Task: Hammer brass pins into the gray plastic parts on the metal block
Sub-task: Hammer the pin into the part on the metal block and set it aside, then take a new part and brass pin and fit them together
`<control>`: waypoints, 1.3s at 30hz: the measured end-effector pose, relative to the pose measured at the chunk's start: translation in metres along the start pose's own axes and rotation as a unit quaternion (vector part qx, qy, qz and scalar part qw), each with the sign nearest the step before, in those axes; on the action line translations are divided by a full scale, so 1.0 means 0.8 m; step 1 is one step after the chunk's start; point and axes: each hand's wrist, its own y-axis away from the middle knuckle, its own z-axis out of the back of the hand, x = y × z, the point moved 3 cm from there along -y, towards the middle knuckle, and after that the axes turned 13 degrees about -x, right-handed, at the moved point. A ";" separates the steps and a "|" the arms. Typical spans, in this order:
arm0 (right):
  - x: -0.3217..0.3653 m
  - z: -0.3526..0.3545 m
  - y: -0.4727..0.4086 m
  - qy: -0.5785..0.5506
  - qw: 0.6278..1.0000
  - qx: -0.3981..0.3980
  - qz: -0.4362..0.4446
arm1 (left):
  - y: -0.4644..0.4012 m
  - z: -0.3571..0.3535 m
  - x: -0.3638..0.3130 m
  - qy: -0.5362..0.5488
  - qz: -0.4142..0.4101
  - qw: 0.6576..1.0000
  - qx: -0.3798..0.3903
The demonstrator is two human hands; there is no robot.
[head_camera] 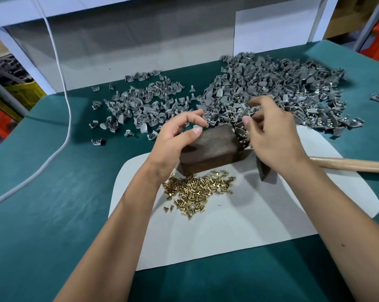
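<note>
Dark metal block (208, 149) sits at frame centre, on the far edge of a white mat (249, 225) w/ rounded corners. Its top face is bare.

Loose heap of brass pins (197, 189) lies on the mat just beside the block, at its 6 o'clock.

Gray plastic parts in two piles on the green table cover (42, 214). Big pile (278, 88) runs from 12 to 2 o'clock of the block, its near edge spilling up to the block's far right corner; some brass shows among those pieces. Smaller, thinner pile (145, 103) at 10 to 11 o'clock, w/ strays around it.

Left hand (173, 138) comes in from 7 o'clock, hovering at the block's left end. Fingers loosely curled, thumb out over the block's top edge, fingertips near the edge of the big pile. Looks to hold nothing.

Right hand (275, 136) comes in from 4 o'clock, over the block's right end and the pile edge. Fingers bent, thumb and forefinger drawn close; it's blurred, so can't tell if anything is pinched.

Hammer (345, 164) lies on the mat at 3 o'clock: wooden handle runs off the right edge, dark head partly hidden under the right wrist.

White cable (68, 118) trails across the cover at 9 o'clock. White panel (118, 51) stands behind the table at 12 o'clock.
</note>
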 end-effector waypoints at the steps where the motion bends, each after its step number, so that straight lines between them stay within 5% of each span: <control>1: 0.002 -0.004 0.005 -0.009 1.000 0.017 -0.002 | 0.000 0.000 0.000 0.003 0.001 1.000 0.000; 9: 0.013 -0.006 0.022 -0.004 0.999 0.036 0.023 | -0.007 0.008 0.002 0.023 0.002 1.000 -0.010; 12: 0.018 0.001 0.024 0.033 0.998 0.009 0.048 | -0.013 0.022 0.009 -0.019 -0.007 0.997 -0.075; 16: 0.051 0.010 0.043 0.005 0.981 -0.026 0.195 | -0.024 0.057 0.031 -0.240 -0.047 0.961 -0.132; 23: 0.107 -0.048 0.123 0.102 0.862 0.173 0.466 | -0.025 0.066 0.044 -0.418 -0.082 0.902 -0.067; 27: 0.107 -0.068 0.130 0.193 0.856 0.185 0.442 | -0.021 0.070 0.034 -0.400 -0.097 0.905 -0.109; 33: 0.102 -0.075 0.129 0.196 0.854 0.188 0.444 | -0.016 0.088 0.032 -0.448 -0.068 0.839 -0.302; 39: 0.103 -0.062 0.128 0.141 0.853 0.213 0.455 | -0.017 0.082 0.041 -0.412 -0.017 0.881 -0.234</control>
